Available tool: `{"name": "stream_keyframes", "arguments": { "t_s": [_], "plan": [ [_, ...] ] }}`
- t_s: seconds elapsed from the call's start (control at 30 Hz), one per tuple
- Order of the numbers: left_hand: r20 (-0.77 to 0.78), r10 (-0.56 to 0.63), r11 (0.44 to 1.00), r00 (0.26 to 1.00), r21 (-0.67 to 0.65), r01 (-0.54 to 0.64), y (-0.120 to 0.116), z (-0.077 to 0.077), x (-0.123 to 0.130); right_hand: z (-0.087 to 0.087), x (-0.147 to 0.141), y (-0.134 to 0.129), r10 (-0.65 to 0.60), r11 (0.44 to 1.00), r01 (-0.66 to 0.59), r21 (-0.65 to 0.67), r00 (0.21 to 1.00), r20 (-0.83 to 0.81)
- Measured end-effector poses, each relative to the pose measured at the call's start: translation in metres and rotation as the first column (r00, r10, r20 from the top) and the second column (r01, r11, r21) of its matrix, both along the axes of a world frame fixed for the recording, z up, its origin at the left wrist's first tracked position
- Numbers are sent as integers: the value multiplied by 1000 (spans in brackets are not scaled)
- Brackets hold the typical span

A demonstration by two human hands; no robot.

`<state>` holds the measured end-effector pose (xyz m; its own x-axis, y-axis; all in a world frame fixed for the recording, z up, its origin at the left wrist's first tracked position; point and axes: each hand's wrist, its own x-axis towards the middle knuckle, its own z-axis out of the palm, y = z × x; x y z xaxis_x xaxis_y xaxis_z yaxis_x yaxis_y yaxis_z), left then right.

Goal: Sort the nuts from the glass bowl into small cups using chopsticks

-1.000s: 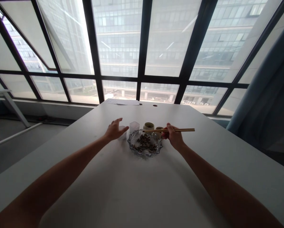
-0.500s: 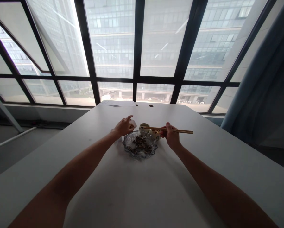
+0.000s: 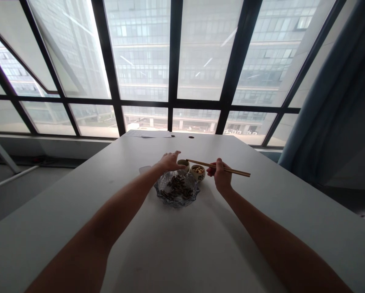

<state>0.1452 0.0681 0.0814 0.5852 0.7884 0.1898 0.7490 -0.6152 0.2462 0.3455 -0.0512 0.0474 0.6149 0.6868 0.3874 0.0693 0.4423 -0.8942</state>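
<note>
My right hand grips a pair of wooden chopsticks, held nearly level. Their tips reach over the rim of a small cup behind the glass bowl. Beside that same cup is my left hand, thumb and fingers apart; whether it touches the cup I cannot tell. A second small cup, with a dark mark on its side, holds peanuts or similar nuts. In front stands a scalloped clear glass bowl with many dark, striped pieces like sunflower seeds. A pale translucent container is partly hidden by my left forearm.
Everything stands on a long white table. Papers lie at its far edge, near two round holes. Large dark-framed windows rise behind it, and a blue curtain hangs at the right.
My left hand has moved right, from beside a clear container of nuts to the small cup. The chopsticks have shifted off the nut cup, which now shows more. The view has shifted slightly.
</note>
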Motion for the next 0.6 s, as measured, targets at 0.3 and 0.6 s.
{"name": "stream_keyframes", "arguments": {
  "t_s": [0.3,0.6],
  "plan": [
    [112,-35,999,993,-34,39,1,-5,19,-1,-3,-5,-45,999,44,8,997,60],
    [246,-142,975,959,199,93,-9,-14,9,-5,-9,-10,-17,999,6,49,970,242]
  ]
}}
